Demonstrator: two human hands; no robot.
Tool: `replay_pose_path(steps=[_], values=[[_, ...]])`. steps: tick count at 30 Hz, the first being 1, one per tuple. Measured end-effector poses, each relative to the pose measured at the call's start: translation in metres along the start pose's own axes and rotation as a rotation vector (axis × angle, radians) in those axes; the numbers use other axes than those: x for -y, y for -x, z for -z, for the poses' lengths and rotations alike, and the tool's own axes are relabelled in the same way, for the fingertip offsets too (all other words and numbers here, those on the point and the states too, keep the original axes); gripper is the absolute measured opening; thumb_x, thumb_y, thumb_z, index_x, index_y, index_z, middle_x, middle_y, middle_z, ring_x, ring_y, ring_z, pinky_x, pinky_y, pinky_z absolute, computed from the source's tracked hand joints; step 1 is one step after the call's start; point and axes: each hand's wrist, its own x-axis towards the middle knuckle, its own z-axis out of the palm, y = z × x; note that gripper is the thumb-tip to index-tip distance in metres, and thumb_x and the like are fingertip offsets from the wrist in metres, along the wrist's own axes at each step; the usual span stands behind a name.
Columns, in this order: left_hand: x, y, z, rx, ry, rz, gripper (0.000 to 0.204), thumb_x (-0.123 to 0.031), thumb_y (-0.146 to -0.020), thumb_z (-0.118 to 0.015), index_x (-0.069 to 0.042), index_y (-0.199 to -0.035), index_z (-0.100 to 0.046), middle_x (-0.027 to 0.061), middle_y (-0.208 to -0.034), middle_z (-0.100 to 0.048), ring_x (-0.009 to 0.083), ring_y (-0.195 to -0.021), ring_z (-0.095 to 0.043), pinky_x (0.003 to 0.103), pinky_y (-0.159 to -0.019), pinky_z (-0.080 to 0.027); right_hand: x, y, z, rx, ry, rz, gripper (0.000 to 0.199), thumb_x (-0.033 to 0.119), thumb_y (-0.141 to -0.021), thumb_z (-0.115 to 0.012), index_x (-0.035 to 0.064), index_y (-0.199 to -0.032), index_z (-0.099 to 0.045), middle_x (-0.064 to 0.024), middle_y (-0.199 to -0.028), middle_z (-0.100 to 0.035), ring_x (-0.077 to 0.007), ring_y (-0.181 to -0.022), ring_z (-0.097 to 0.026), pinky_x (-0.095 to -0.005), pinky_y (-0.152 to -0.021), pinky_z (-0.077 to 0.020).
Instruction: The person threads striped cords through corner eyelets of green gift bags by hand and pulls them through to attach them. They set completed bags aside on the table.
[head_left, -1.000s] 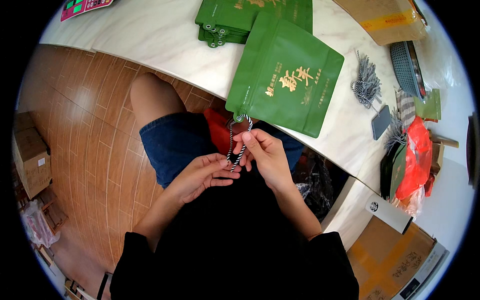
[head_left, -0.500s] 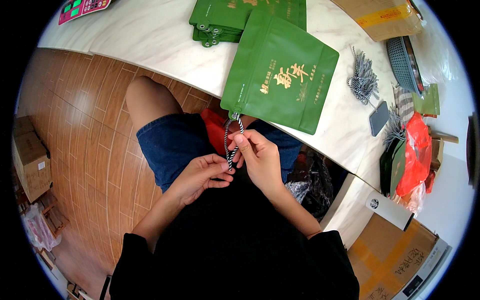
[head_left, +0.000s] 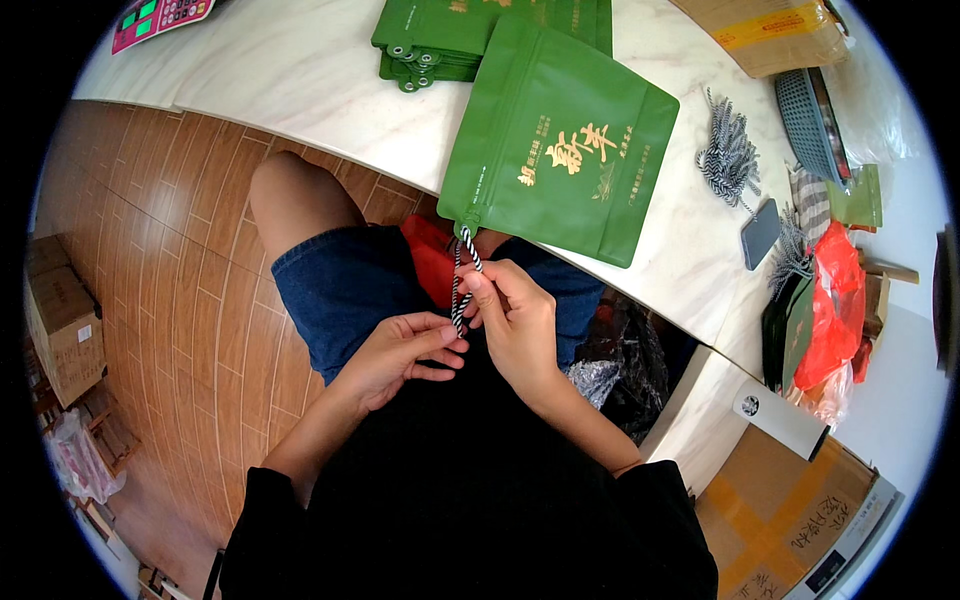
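A green pouch (head_left: 562, 150) with gold print lies flat on the marble table, its tabbed corner jutting past the near edge. Through the eyelet at that corner runs a black-and-white twisted cord (head_left: 471, 246), hanging as a loop toward me. My left hand (head_left: 415, 350) pinches the lower end of the cord between thumb and fingers. Higher up the loop, my right hand (head_left: 505, 303) grips the cord with thumb and forefinger. Both hands are over my lap, close together. The cord's tips are hidden by the fingers.
A stack of green pouches (head_left: 430, 60) lies at the far side. To the right are a bundle of cords (head_left: 728, 155), a dark phone (head_left: 760, 235), a grey basket (head_left: 808, 125) and a red plastic bag (head_left: 836, 300). A pink calculator (head_left: 160, 20) sits far left.
The hands stay nearly in place, still pinching the cord. The cord loop shifts slightly between the fingers, and the view moves a little.
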Motion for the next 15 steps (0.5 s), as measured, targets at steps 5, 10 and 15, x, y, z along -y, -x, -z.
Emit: replay_pose_path(steps=[5,10,15], values=[[-0.0039,0.0018,-0.0040,0.001,-0.056,-0.003,0.024,-0.025,-0.090,-0.061,-0.006,-0.104,-0.060,0.0075,-0.094,-0.065,0.0145,-0.082,-0.065,0.029,-0.071,-0.057,0.0004,0.0005,-0.0049,-0.031,0.120,0.142,0.013,0.008,-0.091,-0.058,-0.0031,-0.094,-0.063,-0.0061,-0.077,-0.060,-0.0087,-0.060,-0.056,-0.0218,-0.052,-0.0464],[0.0001,-0.0026,0.0001,0.033,-0.031,-0.005,0.026,-0.028,-0.090,-0.062,-0.007,-0.105,-0.061,0.0072,-0.095,-0.065,0.0143,-0.083,-0.065,0.029,-0.072,-0.056,0.0021,0.0023,-0.0066,-0.049,0.121,0.169,0.011,0.006,-0.089,-0.059,-0.0033,-0.094,-0.064,-0.0072,-0.077,-0.060,-0.0096,-0.060,-0.056,-0.0230,-0.053,-0.0458],[-0.0048,-0.0013,-0.0078,0.029,-0.032,0.007,0.026,-0.028,-0.091,-0.061,-0.006,-0.106,-0.061,0.0075,-0.096,-0.065,0.0141,-0.083,-0.064,0.030,-0.074,-0.056,0.0050,0.0019,-0.0042,-0.100,0.132,0.166,0.010,0.004,-0.088,-0.060,-0.0031,-0.093,-0.065,-0.0083,-0.077,-0.060,-0.0108,-0.060,-0.056,-0.0240,-0.054,-0.0459]])
